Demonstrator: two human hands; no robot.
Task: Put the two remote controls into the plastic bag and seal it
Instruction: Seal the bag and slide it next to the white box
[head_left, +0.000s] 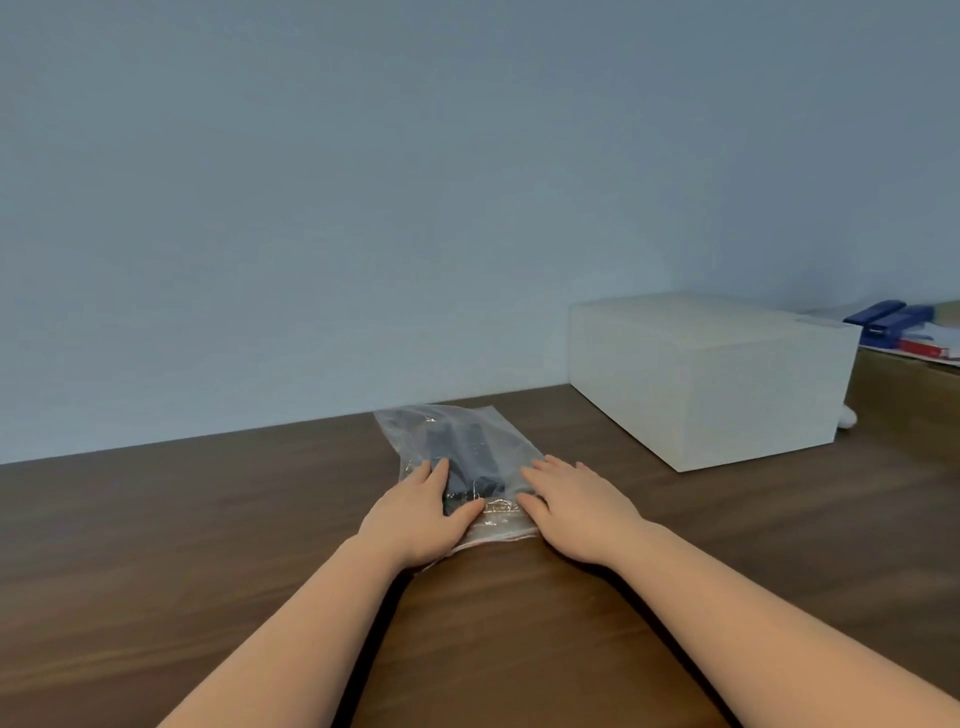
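A clear plastic bag (498, 431) lies flat on the brown wooden table (208, 519), its mouth end toward me. Two black remote controls (462, 447) show through the plastic, side by side inside the bag. My left hand (421, 514) rests flat on the bag's near left part, fingers spread over the plastic. My right hand (576, 506) lies flat on the bag's near right edge. The zip strip (498, 532) runs between my two hands; I cannot tell whether it is sealed.
A large white box (711, 379) stands on the table to the right of the bag. Behind it, at the far right, lie blue staplers (883, 317) and papers. A plain wall closes off the table's far edge.
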